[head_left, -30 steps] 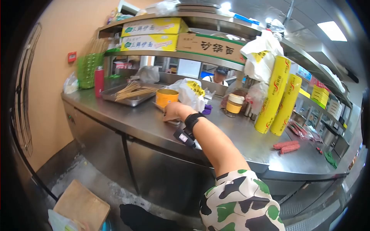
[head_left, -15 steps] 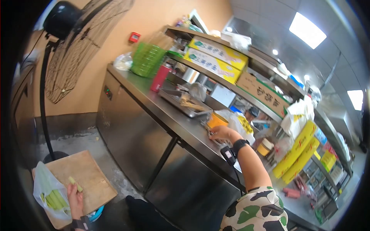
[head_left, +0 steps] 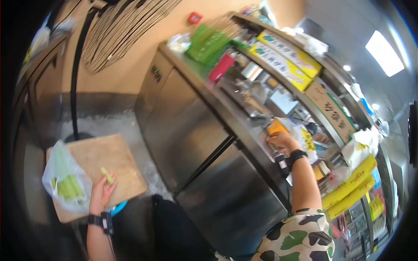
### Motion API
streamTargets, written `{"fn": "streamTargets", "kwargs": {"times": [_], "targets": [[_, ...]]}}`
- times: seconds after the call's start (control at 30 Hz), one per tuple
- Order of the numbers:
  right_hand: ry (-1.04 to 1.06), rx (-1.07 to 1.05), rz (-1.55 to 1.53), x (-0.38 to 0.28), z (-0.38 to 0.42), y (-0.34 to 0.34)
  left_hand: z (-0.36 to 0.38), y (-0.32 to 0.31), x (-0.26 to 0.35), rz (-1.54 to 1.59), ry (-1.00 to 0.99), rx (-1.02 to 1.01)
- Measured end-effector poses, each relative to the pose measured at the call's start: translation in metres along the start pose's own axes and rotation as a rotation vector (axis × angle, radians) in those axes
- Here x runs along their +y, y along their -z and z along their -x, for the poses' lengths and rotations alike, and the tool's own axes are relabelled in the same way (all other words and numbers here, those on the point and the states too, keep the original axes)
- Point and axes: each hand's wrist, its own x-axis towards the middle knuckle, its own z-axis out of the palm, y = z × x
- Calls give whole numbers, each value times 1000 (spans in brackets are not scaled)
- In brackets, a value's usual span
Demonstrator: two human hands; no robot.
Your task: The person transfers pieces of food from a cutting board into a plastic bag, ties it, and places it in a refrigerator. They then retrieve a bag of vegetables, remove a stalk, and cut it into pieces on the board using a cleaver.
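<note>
My left hand [head_left: 102, 191] is closed round a short pale green vegetable piece [head_left: 107, 175] over the wooden cutting board [head_left: 124, 163]. Beside that hand, a clear plastic bag [head_left: 61, 167] with several green stalks [head_left: 69, 188] lies on the board's left side. My right hand [head_left: 282, 141] reaches to the steel counter [head_left: 204, 93], next to an orange container [head_left: 277, 126]. Its fingers are bent together, but blur and small size hide what they hold. A metal tray [head_left: 239, 99] with utensils is further along the counter.
A green basket [head_left: 208, 43] and a red bottle [head_left: 222, 67] stand at the counter's far end. Shelves above carry yellow boxes [head_left: 281, 65] and a brown carton [head_left: 329, 111]. Yellow rolls [head_left: 350, 182] are at the right. A fan [head_left: 122, 35] stands at the back left.
The view has swung, so the counter and shelves sit further right and the board appears higher. My left hand still holds the vegetable piece; my right hand is still beside the orange container.
</note>
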Motion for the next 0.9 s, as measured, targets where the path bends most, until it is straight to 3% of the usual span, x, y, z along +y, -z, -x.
{"fn": "streamTargets", "kwargs": {"times": [0.33,0.37,0.4,0.43,0.47,0.5,0.53,0.6,0.67,0.7,0.73,0.83,0.9], "targets": [[187,72,-68,4,-10,-19,14,5,7,-49,30,77],[230,96,-53,11,-19,-24,9,31,0,-351,-175,-52],[255,135,-38,24,-18,-16,11,24,1,-166,-80,11],[144,37,-185,5,7,-12,13,17,3,25,1,90],[119,-13,-304,3,13,-10,3,27,-4,44,-1,125],[86,-67,-202,-18,30,0,-5,50,-16,-227,-188,-69],[443,21,-17,24,-35,-15,-5,41,-7,46,14,41],[432,208,126,-25,26,-6,-23,56,-18,120,89,117],[709,414,38,-55,70,-10,-26,60,-24,26,125,133],[740,406,-36,-71,102,-13,-27,59,-25,-34,109,143],[902,269,-25,-83,126,-8,-30,65,-26,8,144,159],[1071,-162,24,-102,162,-7,-45,89,-27,22,122,230],[1072,-178,61,-107,183,-1,-27,73,-16,101,109,293]]}}
